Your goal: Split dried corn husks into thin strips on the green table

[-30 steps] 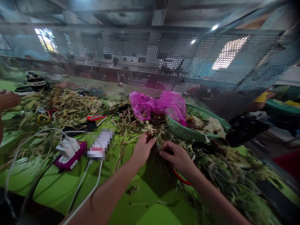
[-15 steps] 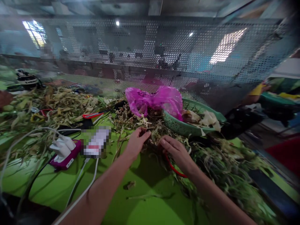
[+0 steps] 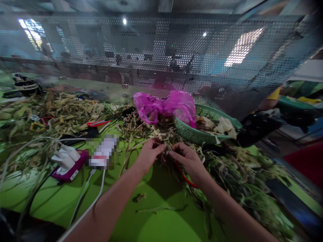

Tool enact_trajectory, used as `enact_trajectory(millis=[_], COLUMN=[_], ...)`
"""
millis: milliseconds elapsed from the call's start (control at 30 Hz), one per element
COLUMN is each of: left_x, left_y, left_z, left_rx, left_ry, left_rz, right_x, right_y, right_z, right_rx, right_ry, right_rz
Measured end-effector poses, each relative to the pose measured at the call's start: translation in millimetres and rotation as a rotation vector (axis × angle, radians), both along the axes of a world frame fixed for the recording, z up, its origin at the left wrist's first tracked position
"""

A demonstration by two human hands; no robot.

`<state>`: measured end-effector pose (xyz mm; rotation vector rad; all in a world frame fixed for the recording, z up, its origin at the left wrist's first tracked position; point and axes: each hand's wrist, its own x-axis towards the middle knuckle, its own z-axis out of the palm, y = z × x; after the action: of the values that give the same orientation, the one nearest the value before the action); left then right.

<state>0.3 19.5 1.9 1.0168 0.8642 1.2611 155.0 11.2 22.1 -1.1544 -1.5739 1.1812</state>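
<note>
My left hand (image 3: 151, 154) is closed in a pinch above the middle of the green table (image 3: 158, 225). My right hand (image 3: 186, 158) pinches close beside it, fingertips facing the left ones. Between them is a thin plant stem (image 3: 168, 146), small and partly hidden by the fingers. A red curved band (image 3: 185, 176) shows under my right hand; its kind is unclear. Just beyond the fingers lies a heap of dry plant bits (image 3: 161, 132). A pink plastic bag (image 3: 165, 106) rests on that heap and against a green perforated basket (image 3: 191, 132) holding pale dry leaves.
Leafy stalks (image 3: 242, 174) spread to the right; withered leaves (image 3: 65, 111) cover the left. A purple power strip (image 3: 69, 168) with white plugs lies by a cabled, blurred-out phone (image 3: 103, 153). A red cutter (image 3: 99, 123) lies farther back. A perforated metal screen (image 3: 141, 60) stands behind.
My hands have come closer together, fingertips now almost meeting around the stem. The right fingers have risen slightly. The view has shifted a little.
</note>
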Motion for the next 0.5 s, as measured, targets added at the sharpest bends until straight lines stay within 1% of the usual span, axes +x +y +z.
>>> enact_trajectory(millis=[100, 167, 267, 367, 500], left_x=[0.9, 1.4, 1.8, 1.5, -1.6], left_y=[0.9, 1.1, 0.6, -0.2, 0.3], left_z=[-1.8, -2.8, -2.6, -0.2, 4.4], left_rx=[0.004, 0.04, 0.085, 0.054, 0.005], left_ry=[-0.014, 0.022, 0.094, 0.099, 0.034], left_rz=[0.029, 0.042, 0.057, 0.052, 0.072], right_x=[-3.7, -4.0, -2.0, -0.3, -0.9], right_y=[-3.2, -2.9, -0.5, 1.1, 0.9], right_z=[-1.0, -4.1, -8.5, -9.1, -7.7], right_rx=[-0.064, -0.068, -0.059, -0.071, -0.064], right_ry=[0.065, 0.067, 0.032, 0.034, 0.015], right_rz=[0.052, 0.068, 0.047, 0.049, 0.067])
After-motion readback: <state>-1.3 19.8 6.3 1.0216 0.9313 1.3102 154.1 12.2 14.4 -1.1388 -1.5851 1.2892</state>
